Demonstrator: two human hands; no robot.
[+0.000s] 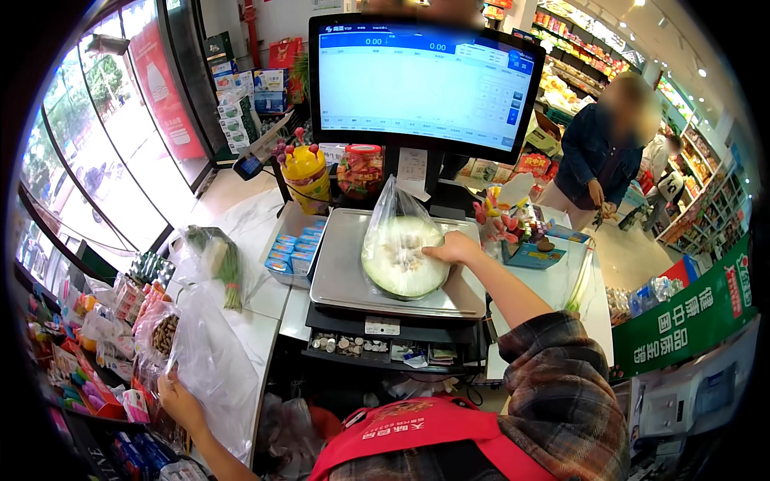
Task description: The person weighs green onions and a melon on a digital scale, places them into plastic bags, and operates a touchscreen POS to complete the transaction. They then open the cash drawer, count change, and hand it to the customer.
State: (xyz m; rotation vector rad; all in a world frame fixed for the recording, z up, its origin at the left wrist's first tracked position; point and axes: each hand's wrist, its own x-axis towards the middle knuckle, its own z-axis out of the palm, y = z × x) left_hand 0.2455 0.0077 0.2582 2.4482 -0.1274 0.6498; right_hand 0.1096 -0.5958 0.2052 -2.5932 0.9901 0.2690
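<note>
A cut piece of winter melon (404, 272) in a clear plastic bag (388, 213) rests on the metal plate of a counter scale (337, 282), pale cut face towards me. My right hand (456, 248) grips its right edge, a finger or thumb over the cut face and the other fingers partly hidden. At the lower left, my left hand (180, 400) holds the edge of a thin translucent plastic bag (213, 367). That bag hangs over the counter's left part, beside a bag of peanuts (165, 335).
A monitor (421, 84) stands behind the scale. Below it, a cash drawer (385, 355) with coins is pulled out. Bagged green vegetables (231, 270) lie left, beyond a tray of small blue boxes (295, 255). Leeks (580, 276) lie right. A person (607, 144) stands across the counter.
</note>
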